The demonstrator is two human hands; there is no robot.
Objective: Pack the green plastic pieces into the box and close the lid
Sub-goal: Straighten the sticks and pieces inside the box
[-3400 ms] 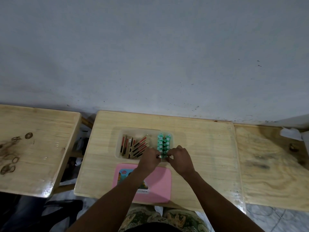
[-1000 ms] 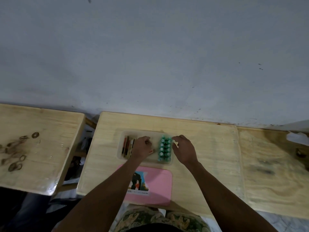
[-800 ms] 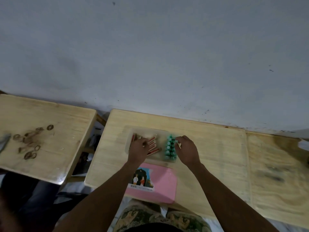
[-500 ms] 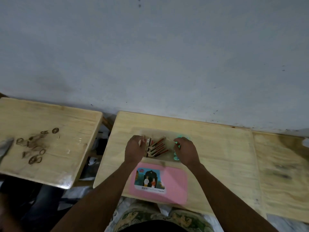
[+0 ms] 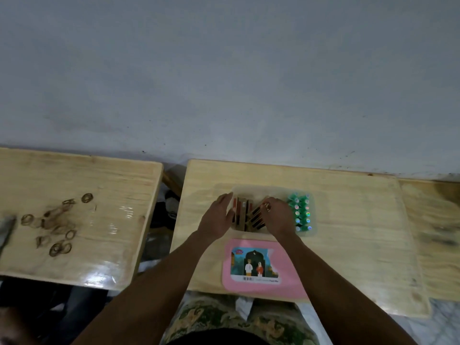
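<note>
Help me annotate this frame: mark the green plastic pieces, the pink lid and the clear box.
green plastic pieces (image 5: 302, 212): head view, middle of cluster.
pink lid (image 5: 290, 272): head view, bare right part.
clear box (image 5: 258, 188): head view, far rim.

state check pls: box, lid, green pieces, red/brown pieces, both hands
box: open, clear, upright on the table
pink lid: off, lying flat on the table in front of the box
green pieces: in the box's right end, standing in two rows
red and brown pieces: in the box's left part, some slanted
left hand: at the box's left edge, fingers open
right hand: over the box, fingertips on the slanted pieces; grip unclear
</note>
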